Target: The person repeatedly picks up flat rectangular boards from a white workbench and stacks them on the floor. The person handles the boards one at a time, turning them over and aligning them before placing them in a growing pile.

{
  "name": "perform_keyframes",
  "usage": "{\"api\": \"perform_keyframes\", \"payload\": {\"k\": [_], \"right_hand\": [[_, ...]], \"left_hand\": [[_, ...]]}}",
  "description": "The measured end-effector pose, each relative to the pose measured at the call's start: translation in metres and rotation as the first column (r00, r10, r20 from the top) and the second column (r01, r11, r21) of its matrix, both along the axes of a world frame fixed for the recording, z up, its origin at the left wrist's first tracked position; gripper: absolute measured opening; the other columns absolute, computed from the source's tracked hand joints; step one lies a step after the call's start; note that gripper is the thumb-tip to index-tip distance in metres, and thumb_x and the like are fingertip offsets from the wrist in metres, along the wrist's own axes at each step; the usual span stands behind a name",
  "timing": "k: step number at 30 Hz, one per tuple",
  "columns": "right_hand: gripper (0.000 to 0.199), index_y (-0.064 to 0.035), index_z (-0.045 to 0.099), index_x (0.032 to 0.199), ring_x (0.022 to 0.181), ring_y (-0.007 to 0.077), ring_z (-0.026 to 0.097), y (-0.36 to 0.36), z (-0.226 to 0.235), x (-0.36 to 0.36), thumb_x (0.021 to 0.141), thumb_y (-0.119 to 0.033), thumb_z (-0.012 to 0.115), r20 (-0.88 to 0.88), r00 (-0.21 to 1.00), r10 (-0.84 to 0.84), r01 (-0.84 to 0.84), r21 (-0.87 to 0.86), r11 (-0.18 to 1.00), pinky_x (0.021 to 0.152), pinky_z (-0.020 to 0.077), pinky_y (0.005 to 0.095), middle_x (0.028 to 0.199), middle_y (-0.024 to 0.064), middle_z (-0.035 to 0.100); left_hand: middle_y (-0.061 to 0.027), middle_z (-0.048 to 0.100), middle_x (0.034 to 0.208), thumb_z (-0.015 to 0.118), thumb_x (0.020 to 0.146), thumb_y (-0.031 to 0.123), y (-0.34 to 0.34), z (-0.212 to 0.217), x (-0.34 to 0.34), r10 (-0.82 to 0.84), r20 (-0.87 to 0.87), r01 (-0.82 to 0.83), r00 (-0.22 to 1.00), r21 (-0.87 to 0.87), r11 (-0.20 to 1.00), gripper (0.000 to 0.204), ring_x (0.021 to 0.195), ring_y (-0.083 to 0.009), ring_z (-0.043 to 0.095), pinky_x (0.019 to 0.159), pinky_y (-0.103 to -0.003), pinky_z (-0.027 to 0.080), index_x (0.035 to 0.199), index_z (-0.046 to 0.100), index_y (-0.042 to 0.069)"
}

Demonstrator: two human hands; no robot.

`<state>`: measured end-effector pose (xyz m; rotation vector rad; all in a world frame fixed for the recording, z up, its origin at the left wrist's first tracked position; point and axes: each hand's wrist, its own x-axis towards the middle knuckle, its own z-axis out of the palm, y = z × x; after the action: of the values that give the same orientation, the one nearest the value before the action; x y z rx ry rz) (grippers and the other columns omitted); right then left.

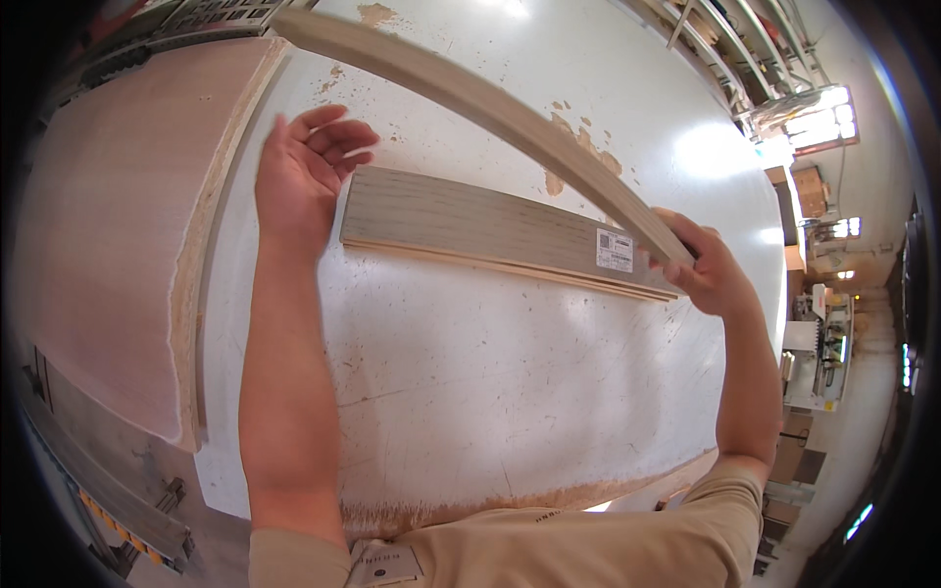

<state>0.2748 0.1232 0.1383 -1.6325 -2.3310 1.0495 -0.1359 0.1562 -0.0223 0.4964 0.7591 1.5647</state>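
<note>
My right hand (701, 260) is closed around the near right end of a long grey-brown wooden strip (470, 103). The strip slants up and away to the far left, past the upper edge of the view. My left hand (312, 162) is raised near the left end of a short stack of grey wood-grain boards (470, 216), fingers apart and loosely curled, holding nothing. The stack lies on the white worktable (490, 372), and its top board carries a white printed label (615, 250) near the right end. The strip passes over the stack's right part.
A large pinkish-brown panel (127, 216) with a rough, pale edge lies to my left. Brown worn patches (578, 147) mark the tabletop. Metal racking (735, 49) stands at the far right, with cartons (809, 191) and a machine (814, 343) along the right wall.
</note>
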Motion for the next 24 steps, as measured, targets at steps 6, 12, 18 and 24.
{"api": "perform_keyframes", "payload": {"k": [6, 12, 18, 24], "right_hand": [[0.081, -0.0080, 0.052, 0.140, 0.114, 0.0315, 0.056, -0.032, -0.022, 0.037, 0.066, -0.015, 0.085, 0.288, 0.952, -0.105, 0.008, 0.319, 0.948, 0.099, 0.0490, 0.0396, 0.121, 0.0113, 0.060], [0.096, -0.0090, 0.041, 0.148, 0.126, 0.0315, 0.052, -0.022, -0.038, 0.042, 0.063, -0.014, 0.085, 0.381, 0.924, 0.014, -0.172, 0.384, 0.907, 0.105, 0.0452, 0.0432, 0.131, 0.0112, 0.058], [0.095, -0.0080, 0.043, 0.146, 0.121, 0.0357, 0.057, 0.010, -0.018, 0.027, 0.061, -0.018, 0.084, 0.510, 0.847, 0.150, -0.243, 0.122, 0.962, 0.104, 0.0459, 0.0430, 0.128, 0.0162, 0.061], [0.091, -0.0046, 0.043, 0.143, 0.106, 0.0407, 0.063, 0.003, -0.022, 0.025, 0.061, -0.016, 0.081, 0.499, 0.856, 0.137, -0.246, 0.160, 0.956, 0.095, 0.0503, 0.0465, 0.115, 0.0206, 0.065]], "left_hand": [[-0.0181, 0.060, 0.132, 0.021, 0.101, 0.066, -0.008, 0.002, 0.002, -0.221, 0.118, 0.196, 0.968, 0.191, 0.962, 0.080, 0.126, -0.0299, 0.053, 0.108, -0.043, 0.040, 0.139, 0.050, 0.003], [-0.0147, 0.065, 0.120, 0.062, 0.084, 0.045, -0.018, 0.011, 0.006, -0.244, -0.348, 0.308, 0.905, 0.142, 0.941, 0.050, 0.110, -0.0231, 0.060, 0.096, -0.037, 0.047, 0.118, 0.062, 0.008], [-0.0077, 0.068, 0.105, 0.063, 0.079, 0.036, -0.022, 0.011, 0.004, -0.266, -0.432, 0.372, 0.862, 0.181, 0.911, 0.033, 0.095, -0.0178, 0.061, 0.085, -0.033, 0.048, 0.096, 0.069, 0.009], [-0.0055, 0.068, 0.103, 0.060, 0.084, 0.040, -0.021, 0.014, 0.002, -0.268, -0.505, 0.383, 0.821, 0.138, 0.913, 0.040, 0.098, -0.0170, 0.060, 0.087, -0.031, 0.047, 0.105, 0.068, 0.007]]}}
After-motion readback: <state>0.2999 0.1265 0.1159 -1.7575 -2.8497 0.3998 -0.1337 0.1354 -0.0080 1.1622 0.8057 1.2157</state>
